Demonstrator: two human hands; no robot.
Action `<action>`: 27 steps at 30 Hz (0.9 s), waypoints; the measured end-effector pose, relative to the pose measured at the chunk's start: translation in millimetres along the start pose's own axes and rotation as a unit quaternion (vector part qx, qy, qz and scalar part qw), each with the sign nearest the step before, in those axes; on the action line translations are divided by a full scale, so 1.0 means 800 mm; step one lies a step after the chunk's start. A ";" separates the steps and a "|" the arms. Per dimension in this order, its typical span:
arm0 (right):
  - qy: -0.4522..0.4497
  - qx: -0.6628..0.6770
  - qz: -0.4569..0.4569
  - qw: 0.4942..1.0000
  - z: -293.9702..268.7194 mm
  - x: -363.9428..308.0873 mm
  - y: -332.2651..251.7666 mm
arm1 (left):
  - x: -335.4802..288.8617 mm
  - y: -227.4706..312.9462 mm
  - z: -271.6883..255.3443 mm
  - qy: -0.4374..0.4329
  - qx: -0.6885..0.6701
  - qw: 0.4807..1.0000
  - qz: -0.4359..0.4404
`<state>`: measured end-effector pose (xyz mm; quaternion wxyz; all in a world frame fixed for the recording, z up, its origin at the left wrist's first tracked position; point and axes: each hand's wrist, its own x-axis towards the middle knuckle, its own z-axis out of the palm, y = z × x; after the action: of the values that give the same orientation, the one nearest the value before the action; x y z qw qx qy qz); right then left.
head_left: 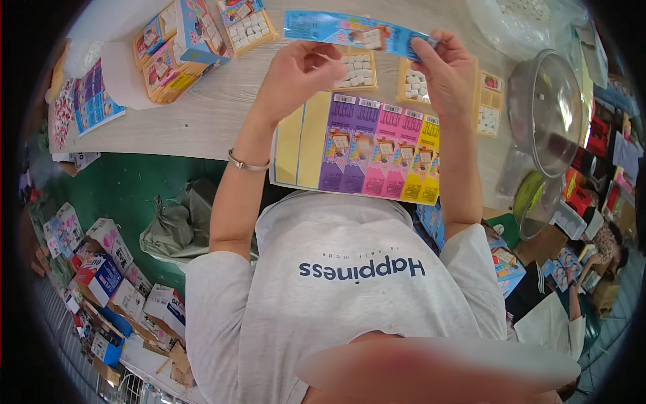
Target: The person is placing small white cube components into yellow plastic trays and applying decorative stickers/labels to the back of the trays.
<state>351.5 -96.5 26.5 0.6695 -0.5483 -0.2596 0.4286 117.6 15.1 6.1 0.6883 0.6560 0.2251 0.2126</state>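
Observation:
A blue printed label strip [323, 28] is stretched out above the table, its right end pinched between the thumb and fingers of my right hand [445, 71]. Just under the strip's left part is my left hand [303, 74], its fingers curled in; whether anything is between them is hidden. Below the hands lie a small yellow tray of white pieces [358, 73] and a second such tray [413, 86], partly covered by my right hand. Nearest my body, a sheet of purple, pink and yellow labels [373, 151] overhangs the table edge.
At the left stand open blue display boxes [202, 34] with yellow trays, and another filled tray [249, 30] beside them. Right of my hand lies a yellow tray [489, 104], then a clear plastic bowl [548, 111]. Cartons [101, 279] crowd the floor at left; another person sits far right.

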 end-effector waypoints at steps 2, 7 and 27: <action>0.001 -0.044 0.005 0.999 0.011 0.014 0.008 | 0.010 0.012 0.007 0.212 -0.082 0.965 -0.131; 0.012 -0.156 -0.029 0.987 0.010 0.039 0.022 | 0.028 -0.006 -0.003 0.261 -0.056 0.957 -0.108; 0.048 -0.545 -0.078 0.833 0.040 0.028 0.040 | 0.021 -0.014 0.035 0.305 0.312 0.880 -0.190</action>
<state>327.0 -59.7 1.5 0.3049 -0.8220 -0.4610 0.1370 147.7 2.0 -4.3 0.3725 0.6840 0.5988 0.1864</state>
